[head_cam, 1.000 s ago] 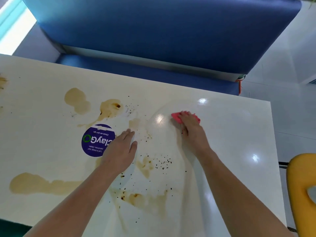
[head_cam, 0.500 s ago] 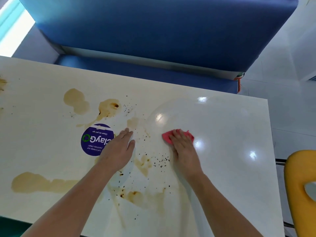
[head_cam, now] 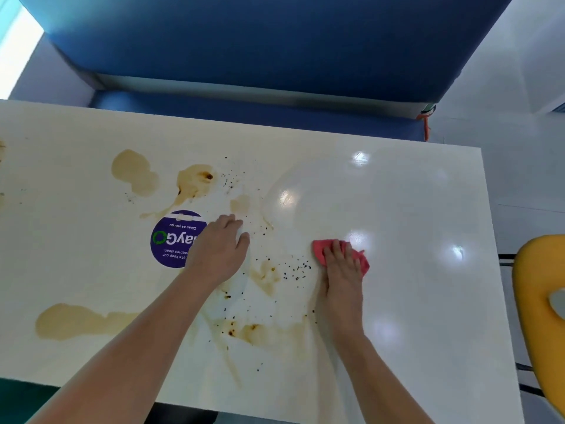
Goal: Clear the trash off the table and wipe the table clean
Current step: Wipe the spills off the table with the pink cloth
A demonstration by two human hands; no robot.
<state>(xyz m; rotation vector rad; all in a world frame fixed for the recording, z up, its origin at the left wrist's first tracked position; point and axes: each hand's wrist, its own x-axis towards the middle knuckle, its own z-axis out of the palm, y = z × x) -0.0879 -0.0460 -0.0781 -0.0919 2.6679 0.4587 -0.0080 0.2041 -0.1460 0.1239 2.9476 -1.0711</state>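
- The fingers (head_cam: 337,254) of my right hand (head_cam: 341,283) lie straight and flat on the pink cloth (head_cam: 360,262), pressing it onto the table (head_cam: 428,215) without curling round it. The cloth sits well to the right of the purple sticker (head_cam: 171,240).
- My left hand (head_cam: 218,255) rests palm down, fingers relaxed and holding nothing, overlapping the sticker's right edge.
- I see no loose trash, so I judge the clearing done and the wiping under way. The surface right of the cloth is glossy and looks already wiped.
- The next move, as I read it, is a firm sweep of the cloth towards the sticker, through the dark specks (head_cam: 295,267) and the tan smear between my hands. The crumbs need gathering, not scattering.
- My left hand stands in that path and must lift before the cloth reaches the sticker.
- More work waits around the sticker: brown spills (head_cam: 134,172) above and to its left, a long puddle (head_cam: 76,321) below left, and streaks (head_cam: 244,328) below right.
- The blue bench (head_cam: 275,41) beyond the sticker and the yellow chair (head_cam: 538,280) far to its right block nothing.
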